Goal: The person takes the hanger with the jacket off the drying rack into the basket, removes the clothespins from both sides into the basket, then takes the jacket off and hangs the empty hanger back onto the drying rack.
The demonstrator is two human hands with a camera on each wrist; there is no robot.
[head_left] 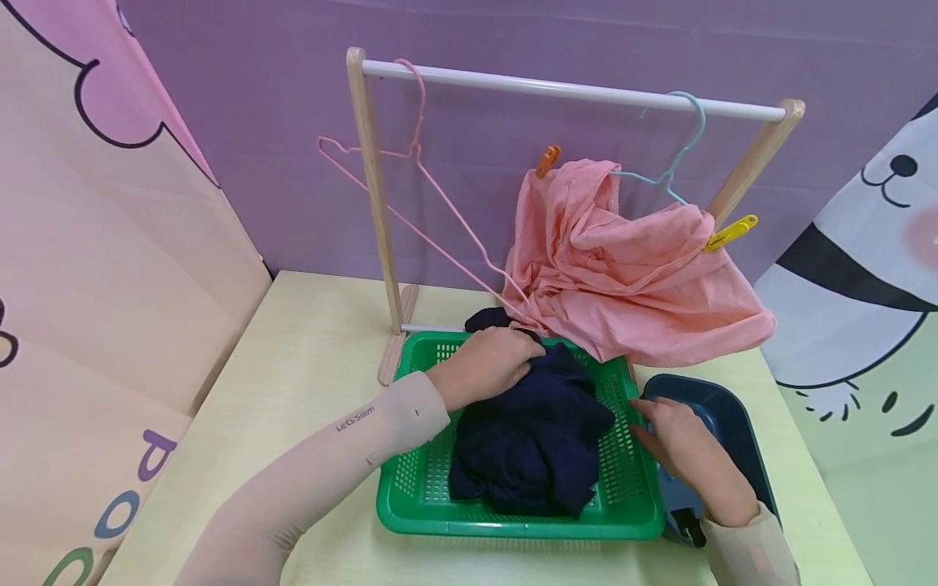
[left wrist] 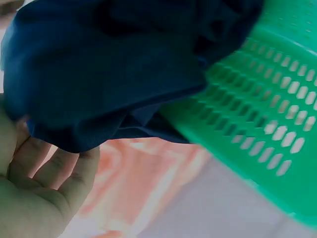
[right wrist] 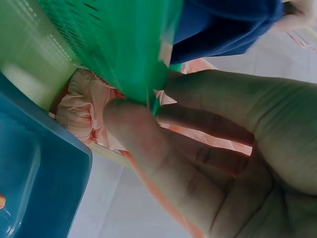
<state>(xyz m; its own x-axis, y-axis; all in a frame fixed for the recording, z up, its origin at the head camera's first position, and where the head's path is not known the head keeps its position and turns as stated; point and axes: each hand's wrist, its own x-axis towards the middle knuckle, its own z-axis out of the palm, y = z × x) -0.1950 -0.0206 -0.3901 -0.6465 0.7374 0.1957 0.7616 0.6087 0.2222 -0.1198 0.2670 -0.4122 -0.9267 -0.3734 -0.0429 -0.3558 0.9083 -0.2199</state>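
Note:
A navy blue cloth garment [head_left: 529, 443] lies bunched in a green perforated basket [head_left: 513, 526]. My left hand [head_left: 489, 365] grips the garment near the basket's far rim, where part of the cloth hangs over. In the left wrist view, the fingers [left wrist: 54, 166] curl at the edge of the navy fabric, which hides their tips. On the basket's right side, my right hand [head_left: 685, 443] pinches the rim. The right wrist view shows the basket wall [right wrist: 126, 49] between finger and thumb.
Behind the basket stands a rack with a white bar [head_left: 513, 84]. A pink hanger [head_left: 447, 191] slants down from it. A pink garment [head_left: 630, 268] hangs on a teal hanger [head_left: 699, 130], with an orange peg [head_left: 547, 161] and a yellow peg [head_left: 731, 233]. At right sits a dark blue tub [head_left: 742, 431].

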